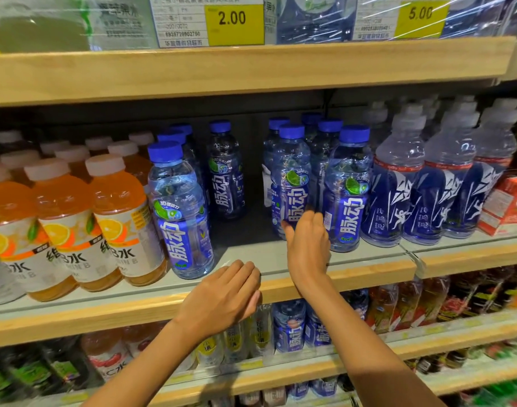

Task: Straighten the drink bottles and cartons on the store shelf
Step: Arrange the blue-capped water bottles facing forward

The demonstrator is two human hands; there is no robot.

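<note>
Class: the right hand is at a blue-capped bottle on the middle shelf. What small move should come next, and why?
Probably close the right hand round the blue-capped bottle and draw it forward. The fingers only touch its label, and it stands further back than the front bottle to the left, with bare shelf before it.

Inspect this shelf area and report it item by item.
Surface: grey shelf, with a bare gap in the blue-capped rows.
Job's things: blue-capped bottles standing; orange drinks at left; clear-capped bottles at right; red carton at far right.
Clutter: nothing seen.
Grippers: left hand rests on the shelf's front edge, holding nothing; right hand touches the middle front bottle, fingers fairly straight.
Cables: nothing seen.
Surroundings: price tags above; lower-shelf drinks below.
</note>
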